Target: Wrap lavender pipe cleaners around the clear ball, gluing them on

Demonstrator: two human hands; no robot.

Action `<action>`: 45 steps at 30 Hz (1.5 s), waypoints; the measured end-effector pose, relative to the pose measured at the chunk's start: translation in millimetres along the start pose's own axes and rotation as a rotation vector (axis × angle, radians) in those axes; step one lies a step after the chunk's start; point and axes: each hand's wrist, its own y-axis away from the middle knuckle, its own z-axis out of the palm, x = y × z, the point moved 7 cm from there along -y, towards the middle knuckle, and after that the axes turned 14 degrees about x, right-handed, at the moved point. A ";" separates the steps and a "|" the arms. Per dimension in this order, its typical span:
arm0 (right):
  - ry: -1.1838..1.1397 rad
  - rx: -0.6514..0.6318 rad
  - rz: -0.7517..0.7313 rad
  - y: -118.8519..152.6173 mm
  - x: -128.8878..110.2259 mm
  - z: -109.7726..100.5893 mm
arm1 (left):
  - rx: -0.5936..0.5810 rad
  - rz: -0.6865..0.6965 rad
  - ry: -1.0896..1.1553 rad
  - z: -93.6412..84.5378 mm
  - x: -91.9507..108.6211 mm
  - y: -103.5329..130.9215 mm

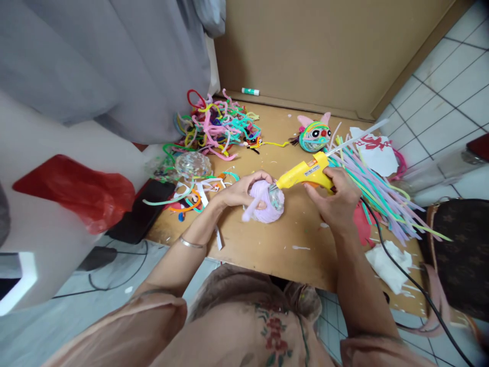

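My left hand (248, 191) is closed round a ball wrapped in pale purple strands (267, 211), just above the table. Part of the ball's clear surface shows on its right side. In my right hand (340, 196) is a yellow glue gun (305, 173), its nozzle pointing left and down at the ball's upper right; whether the tip touches is too small to tell. A clear glue stick (359, 136) sticks out of the gun's back toward the upper right. Behind the gun stands a decorated ball (314, 136) with pink ears, eyes and a red nose.
Tangled pipe cleaners (214, 127) and a clear ball (193, 164) lie at the back left. Straight pipe cleaners (385, 199), white tissue (391, 265) and a brown bag (462, 255) are right. The gun's black cord (405, 272) runs past my right forearm.
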 end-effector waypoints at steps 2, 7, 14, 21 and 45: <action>-0.013 -0.009 -0.004 0.2 -1.2 0.9 | -0.005 -0.014 0.004 0.0 0.8 0.6; -0.028 0.006 -0.050 -0.3 -5.8 0.0 | -0.021 -0.015 0.030 0.9 0.3 1.5; -0.083 0.099 -0.185 -0.2 -12.4 -5.4 | -0.016 -0.046 0.070 1.7 -2.9 -0.1; -0.128 0.119 -0.222 -0.5 -14.5 -7.5 | -0.022 -0.077 0.112 2.3 -5.2 -0.2; -0.061 -0.075 0.302 7.7 30.3 17.3 | -0.037 -0.050 0.143 4.1 -5.6 -0.1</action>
